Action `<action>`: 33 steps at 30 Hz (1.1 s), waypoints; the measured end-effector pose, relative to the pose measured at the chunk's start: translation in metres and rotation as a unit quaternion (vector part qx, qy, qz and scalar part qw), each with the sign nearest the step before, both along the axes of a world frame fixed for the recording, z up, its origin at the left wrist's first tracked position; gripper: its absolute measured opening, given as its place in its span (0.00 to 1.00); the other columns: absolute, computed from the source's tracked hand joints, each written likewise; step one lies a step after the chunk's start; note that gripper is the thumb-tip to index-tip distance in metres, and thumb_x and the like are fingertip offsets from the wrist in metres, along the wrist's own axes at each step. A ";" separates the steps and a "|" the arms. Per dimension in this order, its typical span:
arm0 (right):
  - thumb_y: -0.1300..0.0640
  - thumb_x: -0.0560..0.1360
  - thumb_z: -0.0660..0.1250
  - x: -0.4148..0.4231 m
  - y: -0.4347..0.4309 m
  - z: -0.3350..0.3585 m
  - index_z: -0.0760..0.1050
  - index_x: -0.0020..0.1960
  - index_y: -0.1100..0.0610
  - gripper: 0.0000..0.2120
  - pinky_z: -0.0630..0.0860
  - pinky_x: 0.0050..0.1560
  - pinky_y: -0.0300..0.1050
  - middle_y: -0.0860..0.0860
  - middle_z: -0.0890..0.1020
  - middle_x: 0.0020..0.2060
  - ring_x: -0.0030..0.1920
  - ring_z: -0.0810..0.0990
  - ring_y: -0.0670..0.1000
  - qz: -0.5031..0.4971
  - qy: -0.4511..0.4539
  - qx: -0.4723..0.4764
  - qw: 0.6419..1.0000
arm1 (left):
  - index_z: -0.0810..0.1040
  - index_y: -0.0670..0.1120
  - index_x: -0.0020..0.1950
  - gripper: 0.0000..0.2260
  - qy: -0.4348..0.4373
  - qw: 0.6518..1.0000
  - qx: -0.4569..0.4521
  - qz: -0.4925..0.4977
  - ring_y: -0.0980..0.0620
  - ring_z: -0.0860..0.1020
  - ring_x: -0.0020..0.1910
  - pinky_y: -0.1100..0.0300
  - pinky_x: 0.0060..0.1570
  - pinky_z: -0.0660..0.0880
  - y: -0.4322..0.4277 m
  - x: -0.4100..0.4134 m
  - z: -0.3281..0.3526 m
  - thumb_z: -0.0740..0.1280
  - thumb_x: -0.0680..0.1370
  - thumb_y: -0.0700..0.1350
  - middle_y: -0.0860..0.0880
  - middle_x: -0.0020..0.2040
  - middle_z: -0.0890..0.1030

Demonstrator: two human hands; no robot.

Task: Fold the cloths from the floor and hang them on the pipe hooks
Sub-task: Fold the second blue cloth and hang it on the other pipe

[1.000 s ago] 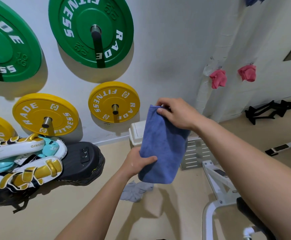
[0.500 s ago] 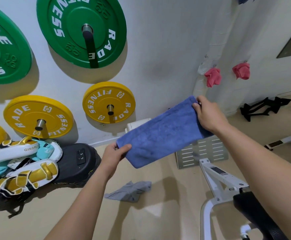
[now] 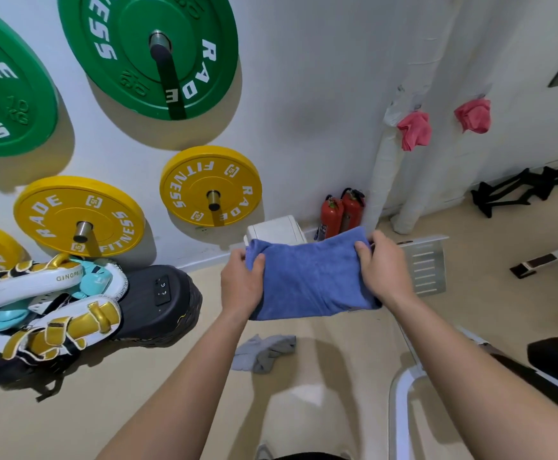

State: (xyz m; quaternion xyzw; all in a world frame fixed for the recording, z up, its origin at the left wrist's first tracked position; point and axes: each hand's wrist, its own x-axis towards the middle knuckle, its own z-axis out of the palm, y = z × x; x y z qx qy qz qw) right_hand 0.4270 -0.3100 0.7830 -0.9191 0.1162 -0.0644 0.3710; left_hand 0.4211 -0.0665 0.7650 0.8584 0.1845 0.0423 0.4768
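Observation:
A folded blue cloth [image 3: 311, 280] is stretched level between both hands in front of me. My left hand [image 3: 241, 283] grips its left end, thumb on top. My right hand [image 3: 383, 270] grips its right end. A crumpled grey cloth [image 3: 264, 351] lies on the beige floor below the blue one. Two pink cloths [image 3: 415, 129] [image 3: 473, 115] hang bunched on the hooks of the white wrapped pipes [image 3: 383, 180] at the right wall.
Green and yellow weight plates [image 3: 209, 185] hang on the white wall. Boxing pads [image 3: 48, 303] and a black pad lie at the left. Two red fire extinguishers [image 3: 342, 210] stand by the pipes. A white bench frame [image 3: 403, 393] is at lower right.
The blue cloth went from hanging upright, to slanted, to level between both hands. My right hand dropped lower, and my view shifted so the extinguishers show.

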 end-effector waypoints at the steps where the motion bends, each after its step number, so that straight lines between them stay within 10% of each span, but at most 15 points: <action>1: 0.54 0.81 0.62 -0.007 0.006 -0.003 0.70 0.44 0.58 0.10 0.64 0.40 0.48 0.53 0.77 0.38 0.41 0.74 0.58 0.007 0.010 0.021 1.000 | 0.74 0.47 0.49 0.08 0.003 1.000 -0.002 -0.014 0.50 0.76 0.42 0.60 0.36 0.67 -0.008 -0.002 -0.003 0.64 0.81 0.50 0.52 0.41 0.78; 8: 0.53 0.78 0.67 -0.033 0.041 -0.019 0.72 0.40 0.53 0.09 0.71 0.38 0.46 0.46 0.76 0.31 0.34 0.74 0.47 0.026 0.065 0.154 0.986 | 0.79 0.49 0.47 0.05 0.009 0.994 -0.024 -0.103 0.62 0.75 0.37 0.75 0.35 0.68 -0.057 -0.021 -0.010 0.66 0.80 0.49 0.58 0.38 0.79; 33: 0.65 0.77 0.63 0.010 -0.059 -0.010 0.83 0.45 0.56 0.11 0.84 0.46 0.59 0.57 0.86 0.39 0.39 0.83 0.53 0.015 0.098 0.330 0.939 | 0.81 0.56 0.53 0.07 0.000 0.971 -0.091 -0.221 0.59 0.80 0.43 0.69 0.41 0.75 -0.169 0.016 0.005 0.71 0.76 0.49 0.56 0.46 0.83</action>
